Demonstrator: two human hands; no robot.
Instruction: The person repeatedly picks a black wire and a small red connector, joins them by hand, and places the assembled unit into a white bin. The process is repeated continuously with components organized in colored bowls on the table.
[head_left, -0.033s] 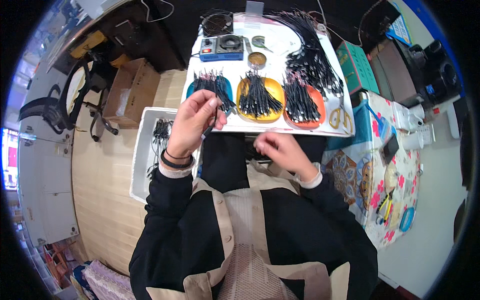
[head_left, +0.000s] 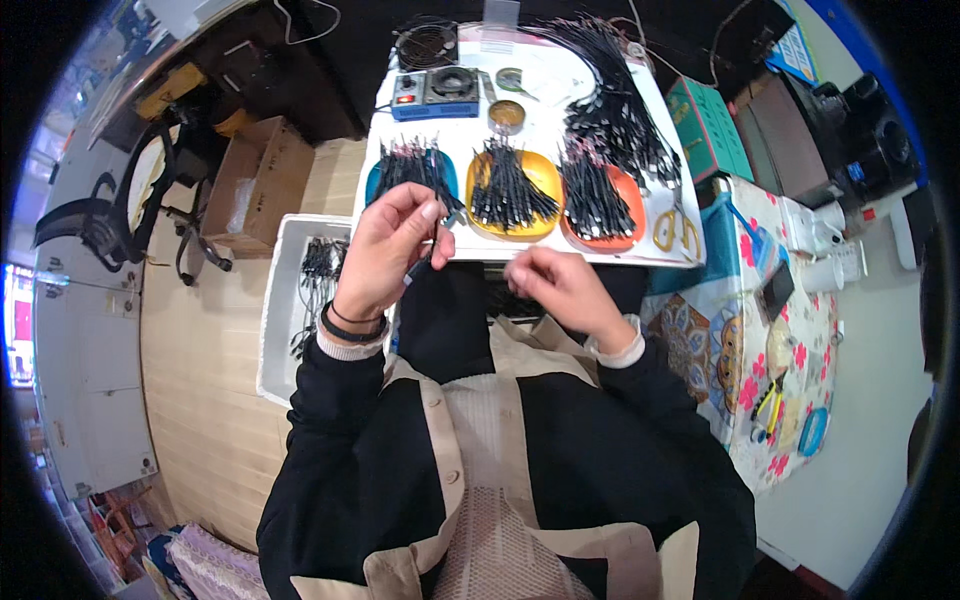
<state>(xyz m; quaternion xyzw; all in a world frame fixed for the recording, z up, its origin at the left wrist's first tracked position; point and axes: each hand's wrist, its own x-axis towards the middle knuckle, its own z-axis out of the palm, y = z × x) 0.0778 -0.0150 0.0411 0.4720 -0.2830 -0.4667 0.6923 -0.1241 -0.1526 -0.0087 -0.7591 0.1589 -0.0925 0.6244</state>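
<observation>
Since the earlier frame, the whole scene has slid a little up and left. The right hand (head_left: 565,290) has risen slightly, and the cable (head_left: 413,272) at the left hand (head_left: 388,245) hangs a bit lower; otherwise the two match.

Both forearms come up from the lower edge, elbows bent. The left hand is lifted in front of the blue tray (head_left: 371,187), thumb uppermost and fingers bent inward. The right hand hangs just short of the board (head_left: 545,128), well apart from the left, its fingertips turned toward it.

The left hand pinches the cable between thumb and fingers, and the cable's dark end sticks out below the palm. The right hand is half curled, thumb close to the forefinger; I cannot tell whether something small sits between them.

On the board, the blue tray, yellow tray (head_left: 543,172) and orange tray (head_left: 633,196) stand in a row, each carrying a heap of black cables. Scissors (head_left: 664,230) lie right of the orange tray, with a long bundle (head_left: 622,115) behind. A round tin (head_left: 506,117), a blue device (head_left: 437,110) and a fan (head_left: 427,45) stand farther back. Left of the person, a white box (head_left: 268,325) holds more cables.
</observation>
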